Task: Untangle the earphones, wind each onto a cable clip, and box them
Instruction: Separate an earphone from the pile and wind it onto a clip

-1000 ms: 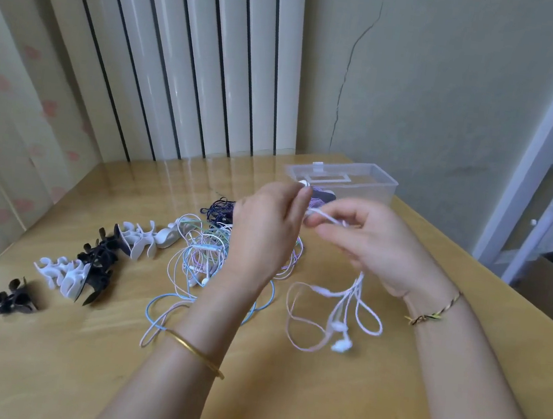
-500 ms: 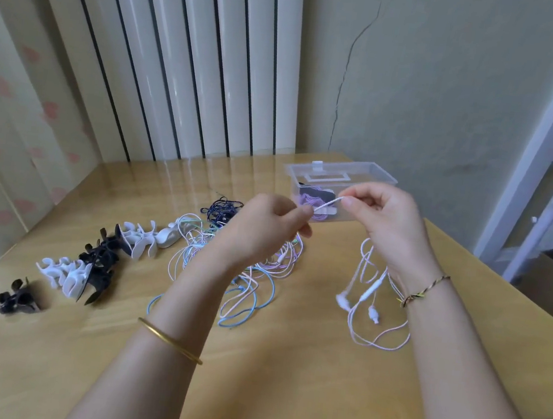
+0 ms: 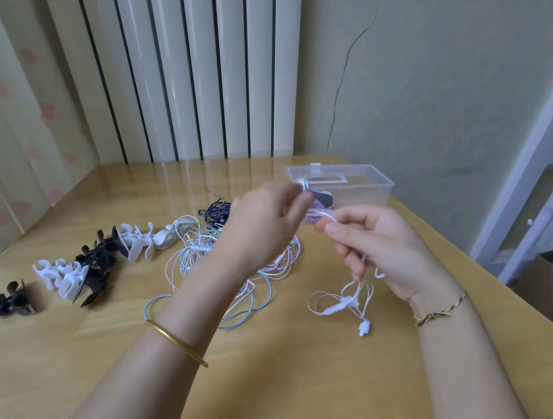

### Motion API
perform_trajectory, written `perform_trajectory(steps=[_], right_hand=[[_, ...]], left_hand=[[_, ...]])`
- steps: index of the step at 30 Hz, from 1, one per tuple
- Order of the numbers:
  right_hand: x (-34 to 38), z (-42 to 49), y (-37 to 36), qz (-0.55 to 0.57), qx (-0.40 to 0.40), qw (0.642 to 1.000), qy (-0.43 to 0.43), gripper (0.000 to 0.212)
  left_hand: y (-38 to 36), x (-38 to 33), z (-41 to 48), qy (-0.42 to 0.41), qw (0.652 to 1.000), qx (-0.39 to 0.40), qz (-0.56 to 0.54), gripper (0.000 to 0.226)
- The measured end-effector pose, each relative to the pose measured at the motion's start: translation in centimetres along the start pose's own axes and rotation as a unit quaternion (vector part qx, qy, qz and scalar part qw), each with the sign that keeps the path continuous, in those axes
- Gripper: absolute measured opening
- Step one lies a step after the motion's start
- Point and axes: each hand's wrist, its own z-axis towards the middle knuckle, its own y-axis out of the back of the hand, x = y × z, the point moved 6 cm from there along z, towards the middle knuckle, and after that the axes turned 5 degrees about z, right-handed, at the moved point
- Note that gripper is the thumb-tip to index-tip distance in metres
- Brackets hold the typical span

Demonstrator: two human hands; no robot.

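Lifted since half a second ago, the left hand [image 3: 266, 228] now pinches the white earphone [image 3: 340, 304] by its cord above the right hand [image 3: 384, 249], which has sunk slightly and pinches the same cord, the two hands close together. Left of the hands the clips [image 3: 90, 257] lie on the counter [image 3: 283, 382], under the left hand sits the tangle [image 3: 191, 251], below the right hand the earphone's loops dangle, and beyond it stands the box [image 3: 366, 193]; a sharp tug could cinch those loops into a knot or drag a bud into the tangle. No writing is legible.
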Motion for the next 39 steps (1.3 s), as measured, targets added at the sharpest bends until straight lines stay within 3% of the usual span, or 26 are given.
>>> perform_trajectory(steps=[3,5,6,7,8,10,12,15,22,26,28,31,32,33,35,37,39], right_hand=[[0.3,0.8,1.5,-0.034,-0.097,0.994,0.04,0.006],[-0.3,1.1,1.8,-0.015,-0.121,0.992,0.036,0.005],[-0.9,1.2,1.8,0.006,-0.126,0.992,0.019,0.003],[-1.6,1.1,1.9,0.026,-0.124,0.992,-0.004,0.003],[-2.3,1.0,1.9,0.047,-0.117,0.992,-0.027,0.004],[-3.7,1.0,1.8,0.095,-0.098,0.988,-0.064,0.006],[-4.6,0.9,1.9,0.133,-0.085,0.983,-0.09,0.007],[-4.7,0.8,1.6,0.122,-0.028,0.986,-0.106,0.004],[-4.7,1.2,2.7,0.069,-0.013,0.986,-0.153,0.015],[-6.9,0.8,4.5,-0.019,-0.078,0.974,-0.21,0.019],[-7.8,0.8,5.8,-0.171,-0.118,0.949,-0.239,0.023],[-7.1,1.2,6.9,-0.442,-0.14,0.853,-0.242,0.022],[-6.4,1.4,6.6,-0.471,-0.147,0.843,-0.214,0.02],[-5.6,1.7,6.0,-0.464,-0.157,0.856,-0.166,0.023],[-3.4,2.0,4.1,-0.366,-0.167,0.914,-0.041,0.032],[-1.5,2.0,1.6,-0.151,-0.135,0.979,0.032,0.026],[-0.5,1.9,-0.8,0.028,-0.054,0.997,0.039,0.026]], left_hand=[[-1.5,-0.6,-0.3,-0.015,0.991,0.096,0.095,0.038],[-1.2,-0.4,-0.1,0.046,0.995,0.086,-0.005,0.035],[-1.1,0.1,0.0,0.101,0.983,0.078,-0.132,0.034],[-1.0,0.6,0.1,0.155,0.944,0.067,-0.282,0.033],[-1.0,1.0,0.2,0.202,0.884,0.058,-0.417,0.032],[-1.0,1.8,0.2,0.262,0.782,0.031,-0.564,0.032],[-0.4,2.7,0.4,0.289,0.746,-0.021,-0.6,0.034],[0.6,3.5,0.3,0.297,0.731,-0.101,-0.606,0.035],[1.8,3.3,-0.1,0.261,0.74,-0.216,-0.581,0.034],[3.2,3.7,0.2,0.252,0.746,-0.239,-0.567,0.035],[3.4,3.5,0.4,0.244,0.759,-0.23,-0.558,0.034],[2.5,2.5,0.6,0.242,0.793,-0.156,-0.536,0.035],[2.0,2.2,0.5,0.244,0.807,-0.127,-0.523,0.034],[1.6,2.0,0.5,0.245,0.82,-0.098,-0.507,0.033],[0.8,1.3,0.4,0.24,0.842,-0.048,-0.481,0.031],[0.2,0.5,0.3,0.229,0.853,-0.011,-0.468,0.031],[-0.2,-0.1,0.2,0.225,0.859,0.012,-0.461,0.033]])
